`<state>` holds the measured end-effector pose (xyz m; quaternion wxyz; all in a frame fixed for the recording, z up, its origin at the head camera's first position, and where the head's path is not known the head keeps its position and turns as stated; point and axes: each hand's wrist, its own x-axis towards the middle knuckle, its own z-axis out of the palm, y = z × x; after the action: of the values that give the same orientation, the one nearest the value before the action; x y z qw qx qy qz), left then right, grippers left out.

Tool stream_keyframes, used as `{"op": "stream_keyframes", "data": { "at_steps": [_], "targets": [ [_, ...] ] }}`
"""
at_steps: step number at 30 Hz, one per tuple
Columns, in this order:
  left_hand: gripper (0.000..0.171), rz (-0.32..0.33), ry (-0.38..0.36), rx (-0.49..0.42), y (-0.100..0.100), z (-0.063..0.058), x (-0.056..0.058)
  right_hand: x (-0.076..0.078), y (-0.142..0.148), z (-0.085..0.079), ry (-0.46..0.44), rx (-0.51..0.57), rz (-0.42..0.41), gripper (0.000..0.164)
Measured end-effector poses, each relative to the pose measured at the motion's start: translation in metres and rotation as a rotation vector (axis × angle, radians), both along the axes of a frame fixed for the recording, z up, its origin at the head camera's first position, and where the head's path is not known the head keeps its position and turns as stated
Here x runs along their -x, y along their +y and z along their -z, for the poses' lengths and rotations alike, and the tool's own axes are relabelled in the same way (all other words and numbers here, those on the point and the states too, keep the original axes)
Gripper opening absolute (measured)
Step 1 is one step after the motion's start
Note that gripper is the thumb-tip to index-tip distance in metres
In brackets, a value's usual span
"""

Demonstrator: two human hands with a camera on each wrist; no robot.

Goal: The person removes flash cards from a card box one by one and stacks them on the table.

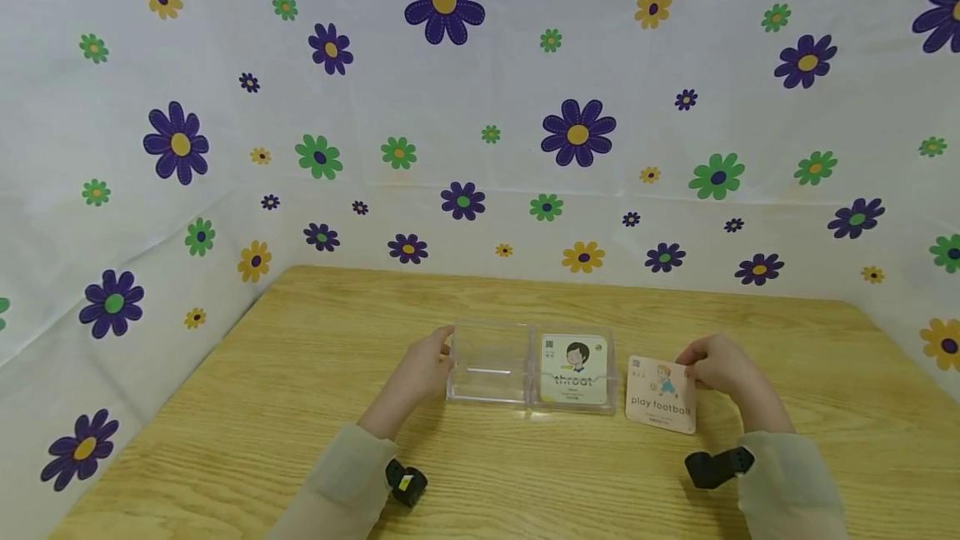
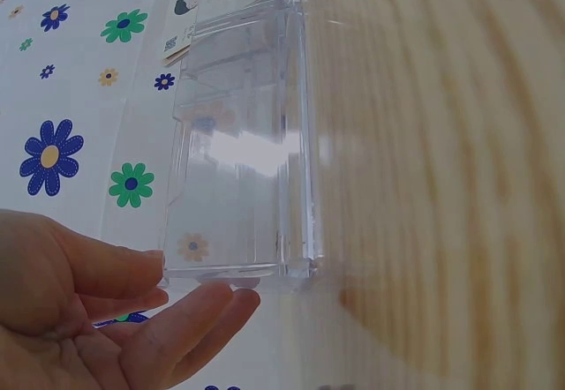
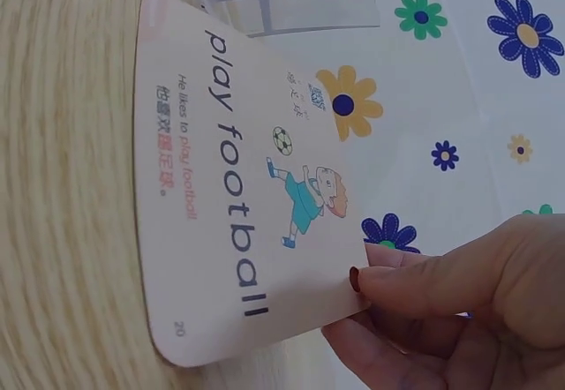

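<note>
Though pale pink, legible football card [image 3: 252, 191]

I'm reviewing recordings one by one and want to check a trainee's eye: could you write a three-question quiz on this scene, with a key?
1. Which word is printed on the boxed card in the clear case? a) mouth b) throat c) elbow
2. True or false: the right grip pinches the "play football" card.
3. Fill in: in the head view, the left grip is at the case's ____ end.

Key: 1 b; 2 true; 3 left.
</note>
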<state>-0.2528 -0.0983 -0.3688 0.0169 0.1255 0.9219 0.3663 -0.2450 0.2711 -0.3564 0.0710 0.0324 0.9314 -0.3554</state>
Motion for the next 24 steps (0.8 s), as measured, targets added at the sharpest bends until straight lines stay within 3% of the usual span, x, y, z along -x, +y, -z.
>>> {"op": "stream_keyframes", "data": {
  "at_steps": [11,16,24],
  "targets": [
    [0.045,0.030,0.046,0.019,-0.0025,0.0034,0.0005,0.0002,0.0004,0.0010,-0.050,-0.018,-0.028,0.016],
    [0.045,0.005,0.022,0.017,0.0003,-0.0042,-0.0045,0.0007,0.0004,0.0014,-0.070,-0.051,-0.033,0.016],
    [0.045,0.001,0.016,0.036,0.0005,-0.0014,-0.0011,0.0001,0.0003,0.0029,-0.065,-0.086,-0.038,0.015]
  ]
}}
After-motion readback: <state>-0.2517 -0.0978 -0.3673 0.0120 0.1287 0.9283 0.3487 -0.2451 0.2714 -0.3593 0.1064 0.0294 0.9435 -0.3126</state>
